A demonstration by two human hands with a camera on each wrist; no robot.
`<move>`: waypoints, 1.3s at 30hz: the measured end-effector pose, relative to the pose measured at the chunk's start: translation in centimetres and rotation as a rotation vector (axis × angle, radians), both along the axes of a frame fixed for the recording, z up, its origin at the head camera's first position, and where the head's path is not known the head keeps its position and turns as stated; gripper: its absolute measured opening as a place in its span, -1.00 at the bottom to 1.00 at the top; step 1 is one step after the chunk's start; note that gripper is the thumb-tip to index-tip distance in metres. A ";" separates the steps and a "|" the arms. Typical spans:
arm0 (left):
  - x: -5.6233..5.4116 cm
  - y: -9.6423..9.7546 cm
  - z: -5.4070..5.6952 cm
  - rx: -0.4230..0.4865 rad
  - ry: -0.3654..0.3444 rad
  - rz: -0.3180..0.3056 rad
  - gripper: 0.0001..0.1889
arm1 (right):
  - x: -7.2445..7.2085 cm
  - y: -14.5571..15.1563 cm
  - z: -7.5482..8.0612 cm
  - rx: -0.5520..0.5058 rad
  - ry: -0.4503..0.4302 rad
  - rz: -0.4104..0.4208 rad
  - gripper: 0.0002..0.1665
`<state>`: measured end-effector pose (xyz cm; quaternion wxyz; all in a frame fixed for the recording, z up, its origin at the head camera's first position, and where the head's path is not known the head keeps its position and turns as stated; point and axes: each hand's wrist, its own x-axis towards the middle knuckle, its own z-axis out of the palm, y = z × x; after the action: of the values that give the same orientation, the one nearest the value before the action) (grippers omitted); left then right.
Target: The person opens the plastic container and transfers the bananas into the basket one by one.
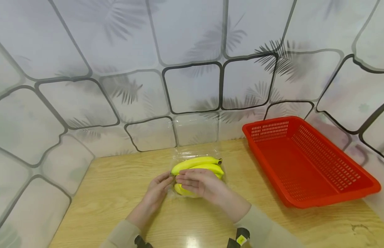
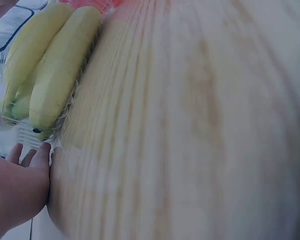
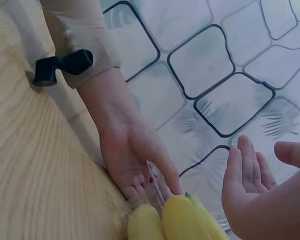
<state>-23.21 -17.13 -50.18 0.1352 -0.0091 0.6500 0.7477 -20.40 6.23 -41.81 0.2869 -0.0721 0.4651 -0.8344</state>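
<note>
Several yellow bananas [image 1: 196,162] lie in a clear plastic clamshell container [image 1: 195,153] on the table, its lid raised at the back. My left hand [image 1: 156,191] is at the container's left end and grips its rim, thumb and fingers on either side of the plastic. In the right wrist view the left hand [image 3: 135,155] shows beside the ends of the bananas [image 3: 182,220]. My right hand [image 1: 204,184] hovers over the front bananas, fingers extended and together, holding nothing. From the left wrist, the left fingertips [image 2: 40,155] meet the container's end.
A red plastic basket [image 1: 303,165] with slotted sides stands on the right of the wooden table [image 1: 117,186]. A patterned wall covering [image 1: 192,86] rises behind and on both sides. Dark clips [image 1: 241,237] sit at both cuffs.
</note>
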 end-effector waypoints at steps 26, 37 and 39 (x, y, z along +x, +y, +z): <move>0.2 0.2 0.4 -0.021 -0.026 0.023 -0.35 | -2.9 3.7 1.3 0.317 0.182 -0.128 -0.44; 0.0 0.2 0.2 -0.015 -0.020 0.023 -0.36 | -3.3 5.6 1.0 0.477 0.333 -0.189 -0.48; 0.0 0.2 0.2 -0.014 -0.017 0.022 -0.36 | -3.5 5.9 0.8 0.484 0.339 -0.197 -0.49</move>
<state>-23.17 -16.95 -50.02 0.1326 -0.0238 0.6539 0.7445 -23.92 12.09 -40.97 0.1320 -0.0943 0.6963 -0.6992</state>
